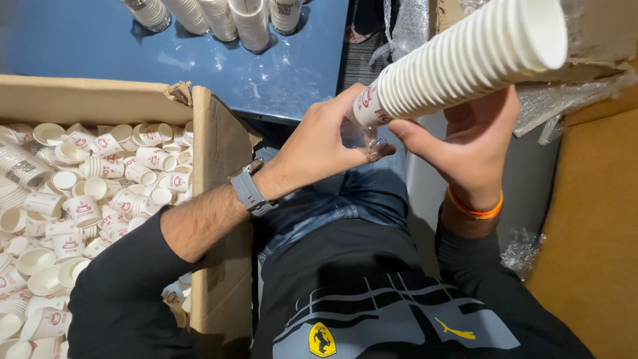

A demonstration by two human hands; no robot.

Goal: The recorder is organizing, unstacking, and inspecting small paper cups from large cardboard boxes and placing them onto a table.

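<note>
Overhead, your right hand (pixel 475 143) cradles a long stack of white paper cups (pixel 465 60) slanting to the upper right, while your left hand (pixel 325 143) pinches its base; a cardboard box (pixel 219 146) of loose cups fills the frame's left.

A stack of matt white paper cups (pixel 465 63) is gripped in both hands. Left of the hands, a rough brown cardboard box (pixel 222 199) is seen; beyond them, a glossy blue worktop (pixel 100 43) is seen.
</note>
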